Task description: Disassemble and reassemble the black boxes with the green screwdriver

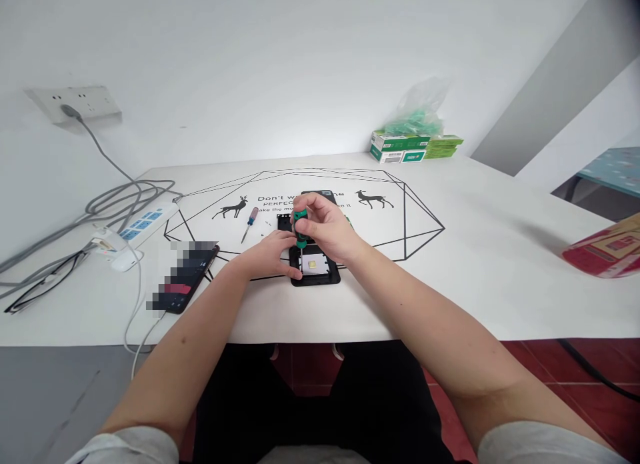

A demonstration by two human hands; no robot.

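Note:
My right hand (327, 231) is closed around the green and black handle of a screwdriver (301, 231), held upright. Its shaft points down into the left side of an opened black device casing (316, 282), where a white panel bearing a small yellowish square shows. With thumb and fingers, my left hand (270, 256) grips the casing's left edge and steadies it on the table. Behind my right hand lies a black phone-like piece (326, 196), partly hidden. A second screwdriver (250, 223), with a blue and red handle, rests left of the casing, near tiny dark bits (268, 223).
On the left are a phone (193, 281) with a cable, a white power strip (150, 222), grey cables and glasses (37, 285). Green and white boxes (400, 147) under a plastic bag (417, 117) stand at the back right. A red package (607, 251) sits far right.

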